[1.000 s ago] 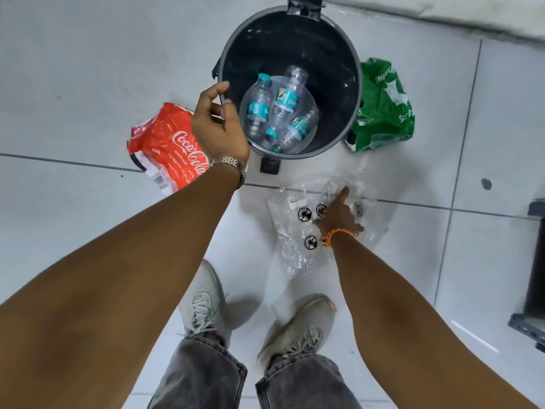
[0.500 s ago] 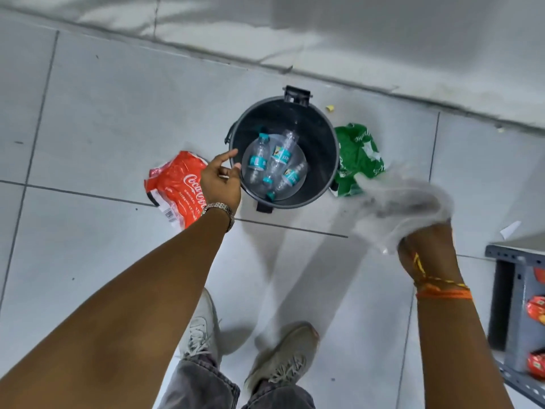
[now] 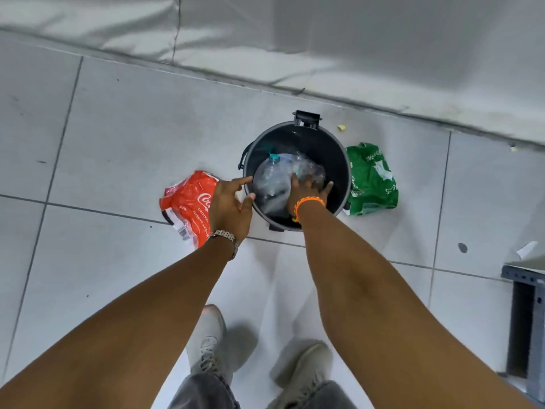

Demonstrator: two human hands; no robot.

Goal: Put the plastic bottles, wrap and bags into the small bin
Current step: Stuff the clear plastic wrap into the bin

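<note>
A small black round bin [image 3: 336,149] stands on the tiled floor. Inside it lie clear plastic bottles with teal caps [image 3: 273,157], under a clear plastic bag [image 3: 277,180]. My right hand [image 3: 308,187] is down inside the bin with its fingers spread, pressing on the clear bag. My left hand [image 3: 229,206] rests on the bin's left rim, fingers apart, holding nothing. A red Coca-Cola plastic wrap [image 3: 188,203] lies on the floor left of the bin, partly behind my left hand. A green plastic wrap [image 3: 371,180] lies against the bin's right side.
A wall base [image 3: 295,69] runs behind the bin. A grey metal rack [image 3: 526,320] stands at the right edge. Small scraps [image 3: 341,128] lie on the tiles near the wall. My two shoes [image 3: 206,346] are below the bin.
My right hand lifted the clear plastic bag from the floor, swung it right, then pushed it into the bin over the bottles. My left hand stayed by the bin's left rim.
</note>
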